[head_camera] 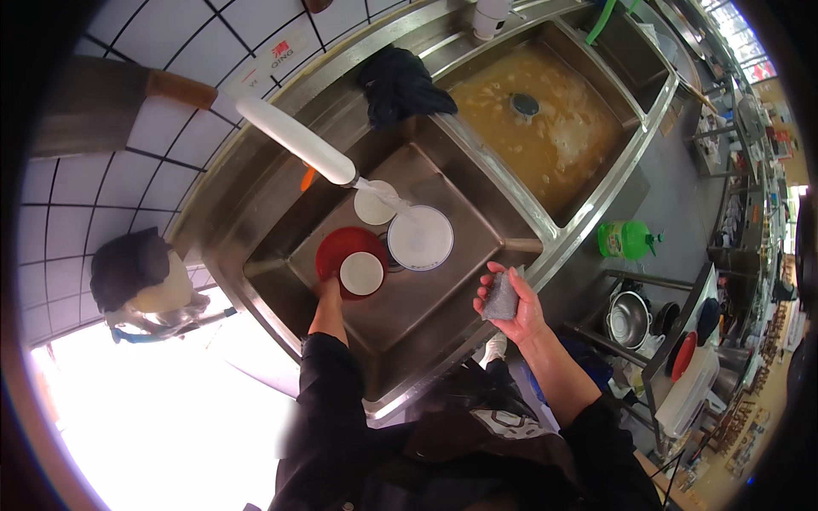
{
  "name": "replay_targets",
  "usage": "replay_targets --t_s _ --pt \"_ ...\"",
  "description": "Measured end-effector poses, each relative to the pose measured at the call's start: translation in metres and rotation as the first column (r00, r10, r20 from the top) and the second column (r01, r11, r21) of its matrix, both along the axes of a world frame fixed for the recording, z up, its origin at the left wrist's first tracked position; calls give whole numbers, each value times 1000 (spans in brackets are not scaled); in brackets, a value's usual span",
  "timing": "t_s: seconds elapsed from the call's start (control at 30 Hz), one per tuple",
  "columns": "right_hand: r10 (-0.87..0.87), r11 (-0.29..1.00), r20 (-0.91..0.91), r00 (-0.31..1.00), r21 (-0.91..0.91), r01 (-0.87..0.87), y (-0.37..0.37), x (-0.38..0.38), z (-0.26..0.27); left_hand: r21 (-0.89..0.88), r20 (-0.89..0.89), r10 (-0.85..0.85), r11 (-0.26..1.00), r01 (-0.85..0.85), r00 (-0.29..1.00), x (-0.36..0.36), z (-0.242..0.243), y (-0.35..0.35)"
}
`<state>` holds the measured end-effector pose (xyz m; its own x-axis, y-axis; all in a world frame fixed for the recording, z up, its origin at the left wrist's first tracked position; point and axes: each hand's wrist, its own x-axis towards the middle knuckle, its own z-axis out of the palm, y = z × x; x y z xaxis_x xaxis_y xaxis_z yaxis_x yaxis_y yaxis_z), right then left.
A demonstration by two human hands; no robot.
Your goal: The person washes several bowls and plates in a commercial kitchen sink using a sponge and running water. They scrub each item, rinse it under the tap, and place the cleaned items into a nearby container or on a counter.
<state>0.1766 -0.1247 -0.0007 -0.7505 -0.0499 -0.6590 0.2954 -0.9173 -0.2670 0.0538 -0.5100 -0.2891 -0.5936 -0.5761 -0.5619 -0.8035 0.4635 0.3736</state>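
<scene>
My left hand (329,289) reaches into the steel sink basin (441,306) and touches the left edge of a red round dish (345,243), in or on which lies a small white bowl (362,273). Whether the fingers grip is hard to see. My right hand (521,310) is raised over the basin's right edge, closed around a grey scouring pad (501,297). Water runs from a white tap spout (294,137) into a larger white bowl with a blue rim (420,237). Beside that, a small white dish (375,202) lies on the basin floor.
A second basin holds cloudy brownish water (543,134) with a dark round object in it. A dark cloth (406,86) hangs over the sink's divider. On the right are a green liquid bottle (623,239) and a rack with a metal colander (629,319). A cleaver (96,105) is at the tiled wall.
</scene>
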Motion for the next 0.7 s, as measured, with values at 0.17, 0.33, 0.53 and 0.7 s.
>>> replay_targets --t_s 0.17,0.33,0.53,0.7 --pt "23 999 18 1000 -31 -22 -15 2 -8 485 -160 152 873 -56 975 11 -37 -9" --pt "35 999 27 999 -21 -35 -12 11 -1 -270 -294 -462 880 391 837 -14 74 5" --pt "23 997 -60 998 -66 -27 -7 17 13 -602 -449 -624 740 299 640 2 199 14" --pt "-2 991 -137 991 133 21 -30 -27 15 730 -511 452 677 91 731 25 210 87"
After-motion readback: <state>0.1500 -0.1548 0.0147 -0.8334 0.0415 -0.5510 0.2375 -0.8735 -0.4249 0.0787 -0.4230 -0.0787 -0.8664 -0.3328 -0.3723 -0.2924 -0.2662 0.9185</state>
